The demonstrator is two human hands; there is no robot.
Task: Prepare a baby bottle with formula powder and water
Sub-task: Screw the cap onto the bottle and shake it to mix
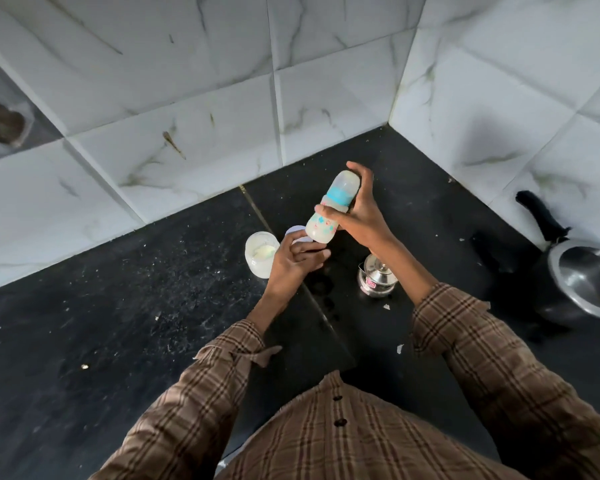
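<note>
At the left of the black tabletop stands an open jar with pale yellowish formula powder in it, upright and uncovered. Just right of it is my left hand, raised a little over the tabletop, fingers curled in a loose, narrow grip; they sit at a pale round lid lying behind them, but I cannot tell whether they actually hold it. The fingertips come close under the base of the baby bottle, though I cannot tell if they touch it. The bottle is in the air above the tabletop, tilted, its base toward my left hand and its clear cap pointing up and away toward the tiled wall; it has a blue collar ring, a printed body and a whitish fill inside. My right hand holds it firmly, thumb across the front of the body below the ring, fingers reaching up behind the cap. Under my right wrist a small steel vessel stands on the tabletop. At the far right, near the corner wall, sits a dark pot with a black handle.
</note>
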